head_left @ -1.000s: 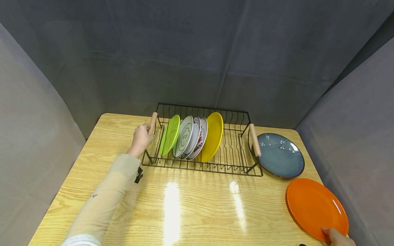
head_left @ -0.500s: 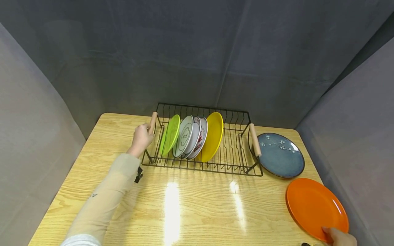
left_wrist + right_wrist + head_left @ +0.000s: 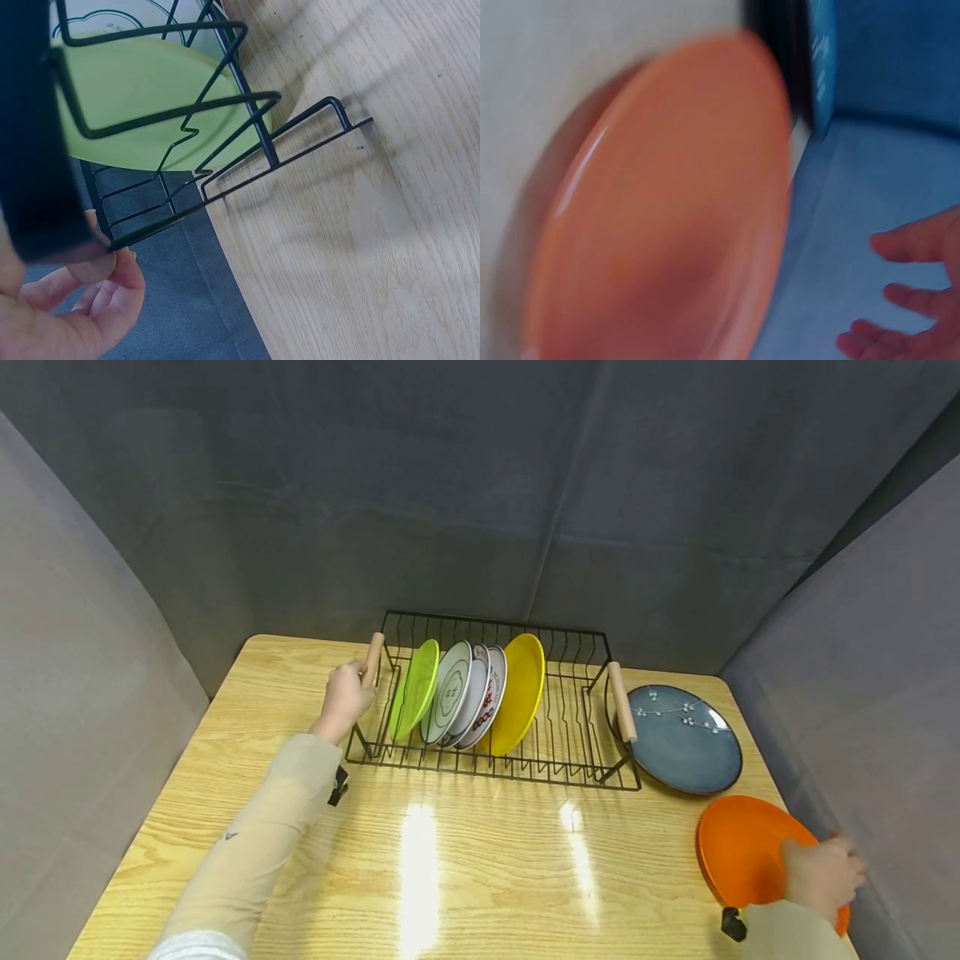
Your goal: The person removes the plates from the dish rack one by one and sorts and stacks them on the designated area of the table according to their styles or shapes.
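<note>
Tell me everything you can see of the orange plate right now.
The orange plate is plain and round, with a smooth, glossy face and a raised rim; it could be plastic or glazed ceramic. It lies face up on the wooden table, at the right side, nearer the camera than the blue plate and beside the grey partition. The right grip hides part of its right side in the head view; in the right wrist view the fingers are clear of it.

Backdrop (image 3: 337, 485): dark grey cloth, and there's one long slanting crease!
Sides (image 3: 67, 652): paler grey, closing in left and right.
Table (image 3: 502, 860): light wood grain, rounded corners.
Glare (image 3: 419, 877): two bright streaks blazing off it!
</note>
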A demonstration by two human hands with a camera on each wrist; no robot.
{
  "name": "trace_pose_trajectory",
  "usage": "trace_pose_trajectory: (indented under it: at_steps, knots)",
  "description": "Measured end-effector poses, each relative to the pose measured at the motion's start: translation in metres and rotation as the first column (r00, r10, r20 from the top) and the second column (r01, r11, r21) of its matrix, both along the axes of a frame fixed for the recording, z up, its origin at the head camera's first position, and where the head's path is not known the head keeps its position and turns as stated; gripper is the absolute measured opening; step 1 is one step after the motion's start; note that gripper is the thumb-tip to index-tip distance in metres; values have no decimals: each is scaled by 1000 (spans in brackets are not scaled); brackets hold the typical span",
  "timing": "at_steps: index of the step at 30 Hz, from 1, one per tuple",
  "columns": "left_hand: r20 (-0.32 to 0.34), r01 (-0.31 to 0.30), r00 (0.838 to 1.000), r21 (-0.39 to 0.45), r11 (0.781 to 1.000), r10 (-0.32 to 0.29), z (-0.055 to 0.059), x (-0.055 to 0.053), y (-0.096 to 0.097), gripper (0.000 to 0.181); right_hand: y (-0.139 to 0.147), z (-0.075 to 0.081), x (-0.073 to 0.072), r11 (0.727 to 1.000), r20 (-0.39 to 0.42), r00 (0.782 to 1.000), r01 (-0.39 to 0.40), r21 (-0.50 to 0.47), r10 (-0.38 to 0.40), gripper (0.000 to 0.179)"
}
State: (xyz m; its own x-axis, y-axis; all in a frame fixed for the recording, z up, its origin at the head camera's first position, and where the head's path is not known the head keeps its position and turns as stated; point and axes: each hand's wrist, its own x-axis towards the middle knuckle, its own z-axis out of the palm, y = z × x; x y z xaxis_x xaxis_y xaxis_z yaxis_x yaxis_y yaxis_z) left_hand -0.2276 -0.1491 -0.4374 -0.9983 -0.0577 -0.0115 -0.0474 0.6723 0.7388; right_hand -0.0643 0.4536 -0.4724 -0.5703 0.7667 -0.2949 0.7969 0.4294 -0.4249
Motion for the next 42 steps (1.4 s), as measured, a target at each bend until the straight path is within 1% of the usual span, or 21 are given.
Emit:
trace_pose_trajectory:
  at_steps: [2, 4, 5, 8, 10, 14, 19, 24, 26, 29, 34, 37, 40, 42]
  knots:
    - [-2, 2, 1000, -2, 1000, -2, 1, 0, 0, 36, -12, 8, -15, 998, -118, 992, -50, 34, 53, 66]
    - [-1, 7, 1000, -6, 1000, -7, 1, 0, 1, 36, -26, 18, -29, 993, -221, 969, -96, 70, 110, 64]
    - [2, 9, 1000, -2, 1000, -9, 2, 1, 1, 37, -34, 23, -36, 989, -257, 957, -113, 92, 133, 64]
    - [3, 11, 1000, 1, 1000, -11, 1, 1, 1, 37, -58, 36, -53, 973, -349, 912, -170, 156, 216, 62]
    - [2, 10, 1000, 4, 1000, -10, 1, 1, 1, 36, -74, 43, -65, 958, -400, 876, -200, 206, 269, 60]
    - [5, 3, 1000, 12, 1000, -3, 0, 1, 0, 37, -105, 56, -85, 922, -462, 803, -277, 270, 377, 57]
    - [7, 2, 1000, 14, 1000, -3, 1, 1, 1, 37, -140, 67, -103, 881, -489, 734, -376, 288, 472, 58]
    - [15, -3, 1000, 21, 1000, 3, 0, 2, 1, 38, -173, 73, -115, 833, -507, 662, -462, 304, 552, 57]
    - [11, -5, 1000, 23, 1000, 4, 0, 2, 1, 38, -185, 75, -120, 817, -513, 638, -491, 304, 574, 57]
    - [3, -2, 1000, 18, 1000, 1, 0, 3, 1, 38, -201, 75, -126, 794, -515, 612, -533, 292, 600, 56]
    - [-1, -1, 1000, 15, 1000, 1, 1, 2, 1, 38, -224, 72, -132, 762, -515, 589, -605, 231, 623, 57]
    - [-1, -4, 1000, 11, 1000, 4, 1, 2, 1, 37, -236, 69, -134, 735, -512, 569, -647, 205, 644, 58]
    - [-1, -3, 1000, 5, 1000, 3, 0, 1, 0, 37, -248, 67, -136, 708, -531, 543, -687, 164, 651, 59]
    - [0, 0, 1000, 4, 1000, 0, -1, 0, -1, 38, -255, 65, -137, 695, -549, 534, -708, 127, 644, 59]
